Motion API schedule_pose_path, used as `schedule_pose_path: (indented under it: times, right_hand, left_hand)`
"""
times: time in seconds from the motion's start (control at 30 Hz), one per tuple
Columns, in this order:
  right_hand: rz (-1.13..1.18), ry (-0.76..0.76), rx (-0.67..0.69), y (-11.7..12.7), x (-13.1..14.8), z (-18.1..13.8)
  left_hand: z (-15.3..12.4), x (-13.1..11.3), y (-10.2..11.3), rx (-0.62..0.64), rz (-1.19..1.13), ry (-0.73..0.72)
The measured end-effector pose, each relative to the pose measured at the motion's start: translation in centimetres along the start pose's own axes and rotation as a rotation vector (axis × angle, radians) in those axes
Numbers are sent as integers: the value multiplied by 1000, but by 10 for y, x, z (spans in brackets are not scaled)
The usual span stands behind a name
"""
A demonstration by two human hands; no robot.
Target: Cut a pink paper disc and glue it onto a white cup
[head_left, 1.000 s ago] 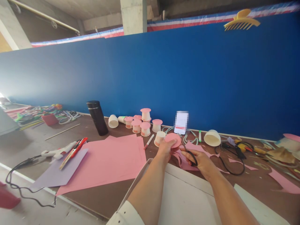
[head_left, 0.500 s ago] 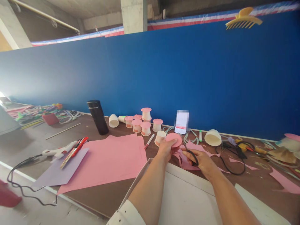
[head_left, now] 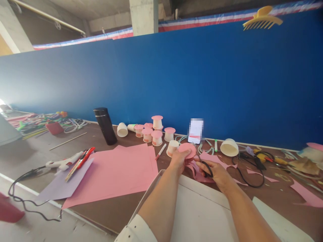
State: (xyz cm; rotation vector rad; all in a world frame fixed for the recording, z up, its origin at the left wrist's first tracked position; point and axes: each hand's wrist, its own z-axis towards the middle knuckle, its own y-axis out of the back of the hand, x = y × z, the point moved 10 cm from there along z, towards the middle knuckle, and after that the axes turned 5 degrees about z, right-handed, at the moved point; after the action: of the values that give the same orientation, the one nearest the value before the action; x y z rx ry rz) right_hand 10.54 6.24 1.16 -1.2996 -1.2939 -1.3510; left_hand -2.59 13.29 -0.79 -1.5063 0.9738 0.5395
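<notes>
Between the thumb and fingers of my left hand (head_left: 178, 160) is a pink paper disc (head_left: 187, 150), held up over the table. My right hand (head_left: 213, 170) grips black-handled scissors (head_left: 209, 169), their blades pointing at the disc's right edge. Whether the blades touch the paper I cannot tell. Cut pink paper scraps (head_left: 205, 159) lie under and behind both hands. Just left of the disc stands a paper cup (head_left: 172, 148). Beyond it, several cups topped with pink discs (head_left: 156, 137) are grouped, one raised on another.
Pink sheets (head_left: 121, 171) cover the table's left part, with a purple sheet (head_left: 68, 185), utility knife (head_left: 80, 163) and glue gun (head_left: 64, 162) on them or beside. A black bottle (head_left: 105, 126), marker (head_left: 160, 152) and phone (head_left: 195, 131) stand or lie behind. A white box (head_left: 202, 208) is under my forearms.
Almost nothing differs. Both hands, the pink disc and the scissors keep nearly the same place, with only a slight shift of the whole view.
</notes>
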Motion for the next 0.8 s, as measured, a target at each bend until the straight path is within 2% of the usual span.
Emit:
schedule_pose_path:
  times: [0.37, 0.8]
  right_hand:
    - [91, -18, 5, -1, -1, -1]
    - [46, -6, 37, 2, -8, 7]
  left_hand:
    - [-1, 0, -3, 9, -21, -19]
    - [-4, -2, -4, -6, -3, -4]
